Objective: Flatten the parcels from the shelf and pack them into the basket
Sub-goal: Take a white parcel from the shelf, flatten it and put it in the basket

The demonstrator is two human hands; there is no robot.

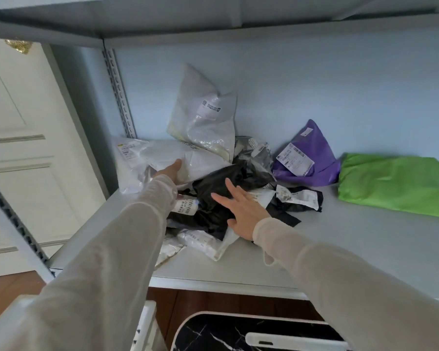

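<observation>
- The right hand (241,211) lies palm down with fingers spread, resting flat on a crumpled black parcel (221,188) in the middle of the heap; it grips nothing.
- The left hand (169,169) reaches further back, fingers out straight against a wide white parcel (167,158); whether it pinches the film or only touches it, I cannot tell, since the sleeve hides the palm.
- Both arms wear thin, pale, slightly sheer sleeves (127,236) and stretch forward from the lower edge of the view.
- The parcels are soft plastic mailers, wrinkled and glossy, most bearing white printed labels. A translucent grey-white parcel (203,115) stands tilted against the back wall, overlapping the white one.
- A purple parcel (307,155) leans on the wall just right of the heap, and a bright green parcel (395,183) lies flatter beside it, touching or nearly so.
- More small black and white mailers (299,198) spill toward the front edge.
- All of them sit on the pale grey shelf (340,249), a smooth board carried by slotted metal uprights (118,92), with another board overhead.
- The wall behind is pale blue; a white panelled door (18,138) stands at left over a wooden floor.
- Below the shelf edge shows part of a white slatted basket (145,325), beside a rounded dark marbled surface (226,335).
</observation>
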